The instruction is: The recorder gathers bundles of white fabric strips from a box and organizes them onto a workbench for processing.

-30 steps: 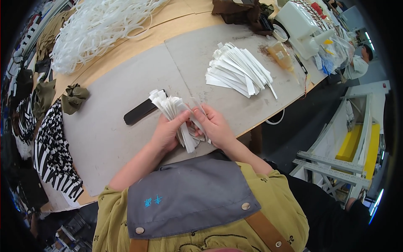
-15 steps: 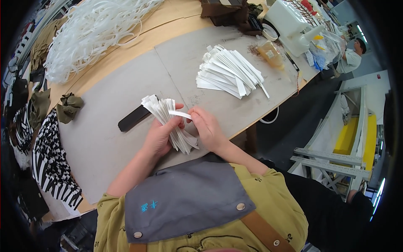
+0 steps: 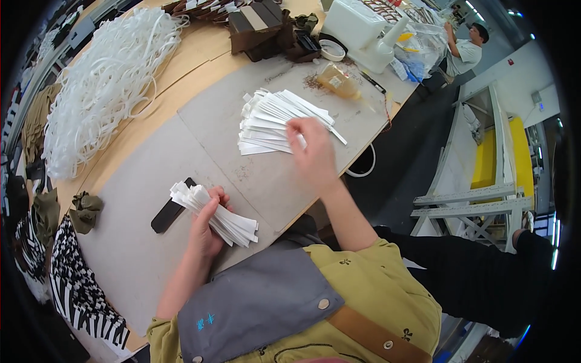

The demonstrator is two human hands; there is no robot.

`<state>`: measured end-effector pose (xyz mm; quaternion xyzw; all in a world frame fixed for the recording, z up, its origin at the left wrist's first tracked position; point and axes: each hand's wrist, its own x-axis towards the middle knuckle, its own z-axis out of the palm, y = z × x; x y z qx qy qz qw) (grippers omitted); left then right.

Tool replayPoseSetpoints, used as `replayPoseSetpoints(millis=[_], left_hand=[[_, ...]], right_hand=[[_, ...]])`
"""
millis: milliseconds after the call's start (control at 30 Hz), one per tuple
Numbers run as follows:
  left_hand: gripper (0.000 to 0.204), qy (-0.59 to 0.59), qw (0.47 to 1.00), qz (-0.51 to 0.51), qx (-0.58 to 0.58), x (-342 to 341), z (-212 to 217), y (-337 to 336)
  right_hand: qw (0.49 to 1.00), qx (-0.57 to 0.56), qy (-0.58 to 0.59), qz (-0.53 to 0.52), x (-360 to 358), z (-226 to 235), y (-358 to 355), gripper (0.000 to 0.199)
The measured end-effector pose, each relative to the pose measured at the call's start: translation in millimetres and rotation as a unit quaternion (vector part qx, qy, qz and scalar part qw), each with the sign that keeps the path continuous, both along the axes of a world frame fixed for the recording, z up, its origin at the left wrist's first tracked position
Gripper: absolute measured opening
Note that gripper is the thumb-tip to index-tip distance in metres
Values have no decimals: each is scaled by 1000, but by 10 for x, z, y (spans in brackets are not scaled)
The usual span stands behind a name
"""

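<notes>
The bundled strips [image 3: 236,227] and fanned strips [image 3: 269,121] are white, the heaped ribbon [image 3: 112,85] a milky white. The counter [image 3: 200,48] is pale tan, its mat [image 3: 157,163] grey, the flat bar [image 3: 164,219] black. Striped strips [image 3: 78,278] alternate black and white; the crumpled cloth [image 3: 86,212] is olive. The apron [image 3: 254,296] is slate grey with blue lettering [image 3: 210,318], the shirt [image 3: 387,278] mustard with small dark motifs [image 3: 407,334].

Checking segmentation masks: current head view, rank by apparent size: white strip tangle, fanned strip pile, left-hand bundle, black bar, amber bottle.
White strip tangle
Fanned strip pile
Bundle in left hand
Black bar and amber bottle: too alike to rank.
</notes>
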<state>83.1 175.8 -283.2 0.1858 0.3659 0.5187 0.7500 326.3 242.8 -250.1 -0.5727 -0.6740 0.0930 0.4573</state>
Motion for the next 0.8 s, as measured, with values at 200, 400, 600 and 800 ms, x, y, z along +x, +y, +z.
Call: replayPoseSetpoints(millis=[200,400,600,800], left_hand=[[19,-15,999,-40,-4,18,16,34],[20,-6,999,-29,-16,33,32,38],[19,-19,999,-34,-14,15,49,33],[16,-50,998,-37,-17,-39,12,14]], right_hand=[[967,-48,-174,-182,829,-264,549,23],[942,-186,-220,-173,824,-352,614,22],[948,-61,-258,-175,646,-146,444,14],[951,-98,287,51,70,131,19,18]])
